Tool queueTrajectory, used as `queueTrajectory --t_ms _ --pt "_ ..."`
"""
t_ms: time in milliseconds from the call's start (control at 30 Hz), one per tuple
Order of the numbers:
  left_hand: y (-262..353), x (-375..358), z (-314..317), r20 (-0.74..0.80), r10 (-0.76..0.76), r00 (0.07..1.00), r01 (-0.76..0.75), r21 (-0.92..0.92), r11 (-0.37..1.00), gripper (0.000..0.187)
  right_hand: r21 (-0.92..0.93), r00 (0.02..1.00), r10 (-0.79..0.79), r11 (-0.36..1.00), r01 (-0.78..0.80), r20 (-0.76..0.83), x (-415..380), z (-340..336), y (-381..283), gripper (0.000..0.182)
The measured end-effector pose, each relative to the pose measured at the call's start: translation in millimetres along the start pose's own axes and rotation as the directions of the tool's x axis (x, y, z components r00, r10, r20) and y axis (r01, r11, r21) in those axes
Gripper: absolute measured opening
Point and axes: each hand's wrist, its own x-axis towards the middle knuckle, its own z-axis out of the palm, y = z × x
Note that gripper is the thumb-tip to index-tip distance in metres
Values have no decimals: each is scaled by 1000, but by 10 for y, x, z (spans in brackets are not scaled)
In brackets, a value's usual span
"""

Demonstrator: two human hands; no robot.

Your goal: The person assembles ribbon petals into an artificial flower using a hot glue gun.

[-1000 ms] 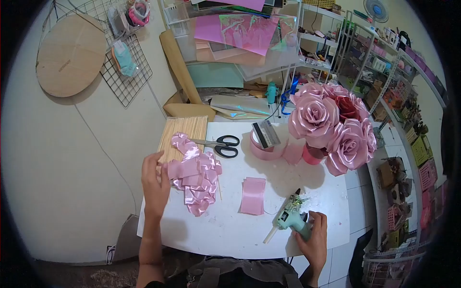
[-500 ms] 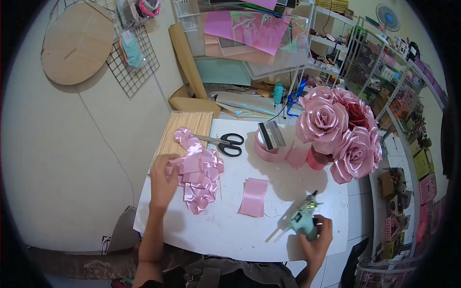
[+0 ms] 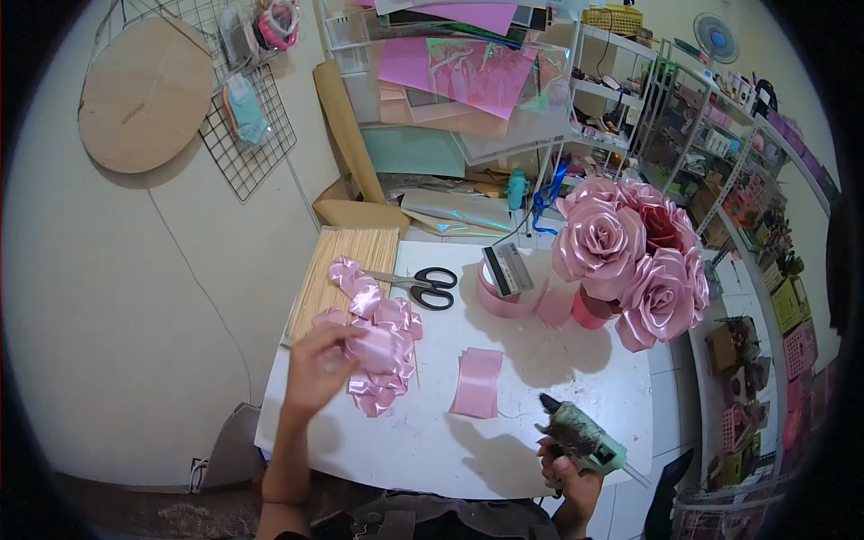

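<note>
My left hand (image 3: 315, 371) is closed, fingertips pinching the edge of a pink satin ribbon piece (image 3: 382, 349) held over a pile of curled pink ribbon petals (image 3: 382, 398). In my right hand (image 3: 571, 481) is a mint-green glue gun (image 3: 585, 437), raised above the table's front right, its dark nozzle pointing up and left. A clear glue stick pokes out of its back end. Between my hands lies a small stack of flat pink ribbon pieces (image 3: 477, 383).
Black-handled scissors (image 3: 432, 288) rest against a bundle of thin wooden sticks (image 3: 333, 270) on the white table (image 3: 405, 457). Behind are a pink ribbon roll (image 3: 500, 301) with a card (image 3: 508, 269) on it and a large pink ribbon-rose bouquet (image 3: 603, 238). Shelves (image 3: 711, 207) line the right.
My right hand has lifted the glue gun off the table and swung its nozzle to the left. My left hand has moved right, bringing a ribbon piece up from the pile.
</note>
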Motion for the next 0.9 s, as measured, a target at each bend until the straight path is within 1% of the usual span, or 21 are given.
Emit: queueTrajectory --t_ms 33,100,133,167,200,233,267,300,367,467,533,633,700,733,800,833,867,900 --pt "145 -60 35 9 -4 1000 4 5 1000 33 7 1000 7 1000 -7 -5 11 28 8 37" --pt "410 -160 168 152 -42 987 65 -155 986 37 -70 972 -52 995 70 227 38 72 13 36" --pt "468 -187 226 172 -47 984 74 -153 985 37 -101 947 -64 990 101 314 65 175 -122 36" --pt "511 -212 284 242 -7 970 39 -128 991 38 -98 954 -58 991 91 295 72 221 -192 36" --pt "545 -222 333 310 36 950 -3 -107 994 39 -236 925 -70 957 168 372 78 251 -243 36" --pt "573 -228 373 330 38 943 -1 -110 994 39 -361 892 -67 899 249 448 76 278 -270 37" --pt "594 -242 412 355 27 935 19 -126 992 39 -365 893 -105 887 283 437 64 310 -265 31" --pt "615 -254 441 378 19 926 38 -142 989 39 -368 901 -103 889 273 420 60 297 -248 31" --pt "635 -269 469 401 7 916 47 -125 991 39 -482 881 -93 809 338 463 71 265 -222 25" --pt "623 -278 503 426 16 904 55 -152 987 41 -536 899 -70 782 318 432 94 322 -280 27" --pt "648 -276 509 441 -37 897 104 -128 986 44 -555 905 -52 774 303 422 98 337 -273 28" --pt "634 -278 498 475 -33 879 92 -101 991 46 -555 915 -52 781 288 401 106 353 -259 30" --pt "660 -284 500 475 -54 878 115 -100 988 45 -609 880 -177 662 437 440 103 360 -278 30" --pt "674 -286 500 474 -73 877 135 -99 986 45 -609 881 -176 662 436 440 101 361 -277 30" --pt "689 -279 503 469 -66 881 133 -112 985 45 -605 905 -123 706 369 408 98 363 -275 30" --pt "696 -277 502 463 -58 885 130 -125 984 46 -605 905 -122 706 368 407 101 358 -266 30" --pt "710 -279 496 464 -58 884 130 -125 984 46 -595 912 -83 734 329 402 110 347 -250 31" --pt "729 -279 489 475 -80 876 163 -137 977 46 -583 917 -44 759 289 397 117 338 -238 31"
